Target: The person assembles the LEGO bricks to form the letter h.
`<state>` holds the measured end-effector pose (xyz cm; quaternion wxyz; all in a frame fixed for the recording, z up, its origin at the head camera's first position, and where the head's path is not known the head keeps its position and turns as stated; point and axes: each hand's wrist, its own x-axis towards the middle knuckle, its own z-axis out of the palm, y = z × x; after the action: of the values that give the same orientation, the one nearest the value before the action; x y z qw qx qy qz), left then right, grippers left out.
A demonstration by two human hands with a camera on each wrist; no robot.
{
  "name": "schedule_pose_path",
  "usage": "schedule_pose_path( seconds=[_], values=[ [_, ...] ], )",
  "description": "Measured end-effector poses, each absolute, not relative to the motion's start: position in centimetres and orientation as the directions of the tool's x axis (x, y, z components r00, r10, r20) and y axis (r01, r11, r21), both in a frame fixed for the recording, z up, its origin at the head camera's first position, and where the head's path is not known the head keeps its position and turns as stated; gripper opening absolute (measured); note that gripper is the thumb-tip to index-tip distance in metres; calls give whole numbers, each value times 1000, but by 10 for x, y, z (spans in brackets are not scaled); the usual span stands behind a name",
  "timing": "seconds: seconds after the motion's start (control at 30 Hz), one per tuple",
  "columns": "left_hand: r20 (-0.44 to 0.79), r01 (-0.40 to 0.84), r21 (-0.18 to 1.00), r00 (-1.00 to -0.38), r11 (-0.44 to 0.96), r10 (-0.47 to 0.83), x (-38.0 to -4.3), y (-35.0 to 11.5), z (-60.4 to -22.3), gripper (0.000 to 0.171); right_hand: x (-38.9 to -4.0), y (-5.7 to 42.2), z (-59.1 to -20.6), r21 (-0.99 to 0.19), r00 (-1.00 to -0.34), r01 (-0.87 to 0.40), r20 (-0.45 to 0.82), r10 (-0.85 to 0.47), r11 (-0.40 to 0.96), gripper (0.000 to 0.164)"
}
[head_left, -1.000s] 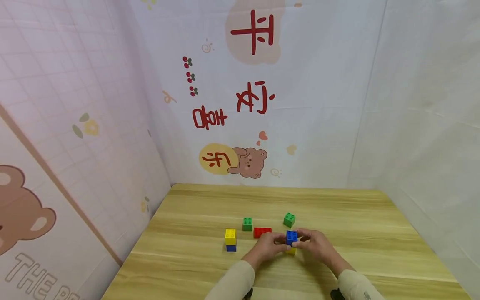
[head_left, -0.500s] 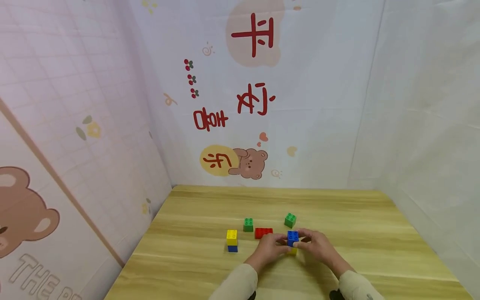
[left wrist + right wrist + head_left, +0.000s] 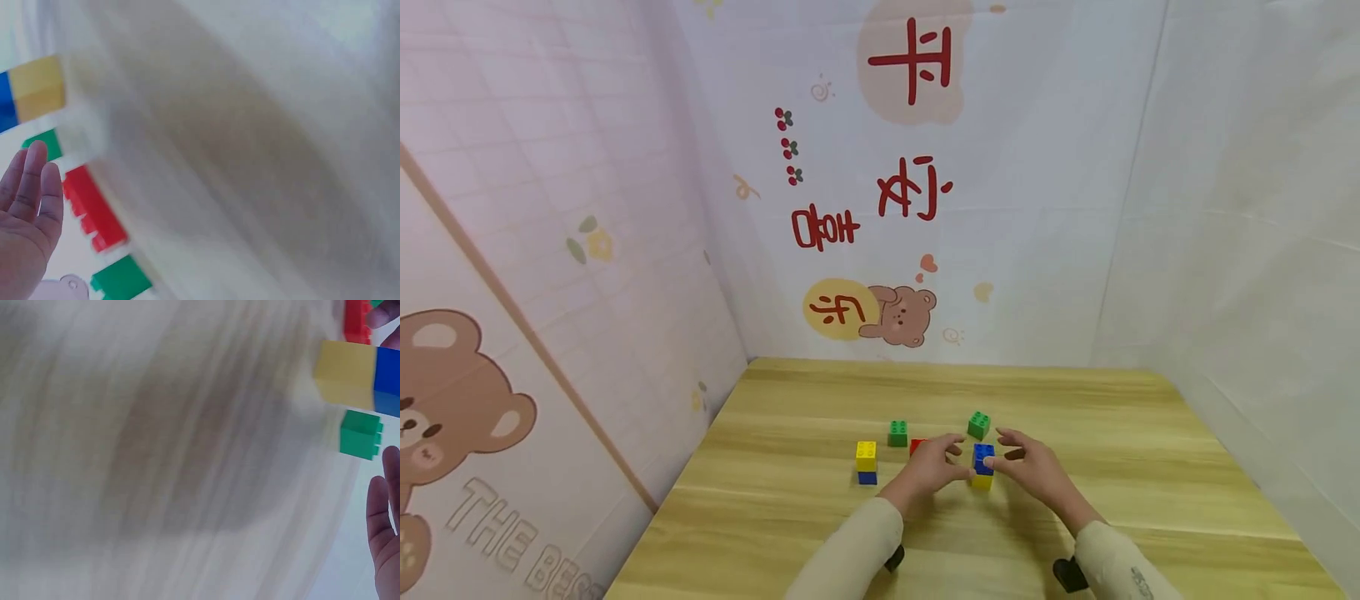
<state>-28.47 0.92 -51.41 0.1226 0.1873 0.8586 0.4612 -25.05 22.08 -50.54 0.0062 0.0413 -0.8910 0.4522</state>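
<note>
A blue toy brick [image 3: 982, 451] sits on top of a yellow brick [image 3: 982, 482], forming a small upright stack between the two hands. To its left is my left hand [image 3: 928, 469], fingers loosely bent and apart from the stack; the left wrist view shows its fingers [image 3: 31, 178] extended. On the other side, my right hand [image 3: 1036, 471] has its thumb in front of the blue brick; whether it touches cannot be told. Its other fingers [image 3: 379, 512] stand away from the bricks in the right wrist view. A red brick [image 3: 917, 447] is partly hidden behind the left hand.
Farther left stands another stack, a yellow brick [image 3: 866, 456] over a blue brick [image 3: 867, 478]. Two loose green bricks lie behind: one green brick [image 3: 898, 433] near the red one, another green brick [image 3: 978, 425] beyond the stack. A wooden table [image 3: 1075, 400] meets cloth walls.
Both hands have loosened from the blue and yellow stack. The left hand has drawn off leftward, covering more of the red brick, and the right fingers have spread. The stack remains standing.
</note>
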Motion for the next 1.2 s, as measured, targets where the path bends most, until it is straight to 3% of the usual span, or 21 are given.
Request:
schedule_pose_path(
  seconds=[0.7, 0.97, 1.2],
  values=[
    [79, 206, 906, -941, 370, 330, -310, -69, -452, 57, -270, 160, -476, -861, -992, -112, 125, -7, 497, 61],
    [91, 184, 912, -962, 366, 256, -318, -104, -451, 57, -275, 118, -479, -892, -991, -114, 132, 11, 438, 62],
    [86, 160, 913, -975, 375, 206, -310, -133, -461, 57, -276, 98, -505, -879, -992, -74, 113, 54, 471, 65]
  ],
)
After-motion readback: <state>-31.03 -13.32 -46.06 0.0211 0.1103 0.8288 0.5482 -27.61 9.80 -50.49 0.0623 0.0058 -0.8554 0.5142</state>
